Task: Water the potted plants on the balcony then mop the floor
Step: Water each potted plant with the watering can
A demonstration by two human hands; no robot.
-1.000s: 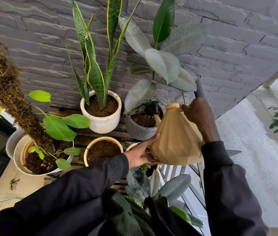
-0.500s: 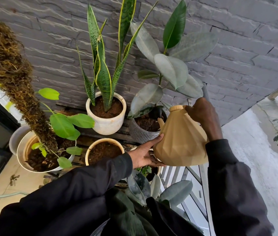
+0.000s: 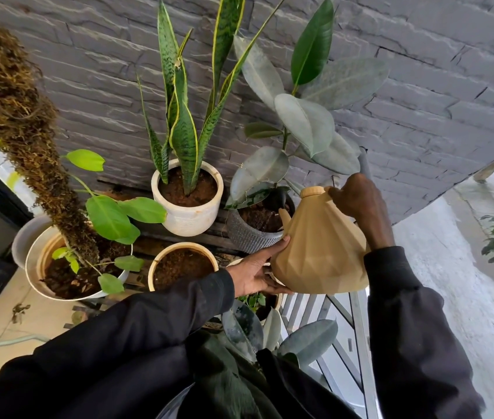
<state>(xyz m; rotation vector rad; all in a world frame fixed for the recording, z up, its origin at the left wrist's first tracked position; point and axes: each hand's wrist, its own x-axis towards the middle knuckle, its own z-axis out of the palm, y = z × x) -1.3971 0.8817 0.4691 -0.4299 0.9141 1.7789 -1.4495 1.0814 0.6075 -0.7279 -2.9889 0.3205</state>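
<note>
The right hand (image 3: 357, 198) grips the can (image 3: 318, 255), the left hand (image 3: 255, 275) lies flat against it (steadying); tip slowly, spout over the grey pot (image 3: 251, 238).

Legible text: 0 items. Checked tan watering can (image 3: 318, 255), white pot (image 3: 188, 219), grey ribbed pot (image 3: 251, 241) and brick wall (image 3: 421, 101): no lettering, label, brand, number or sign readable on any.

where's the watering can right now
Head view, right of centre: the tan faceted watering can is held by the left hand and right hand, spout over the grey ribbed pot.
</note>
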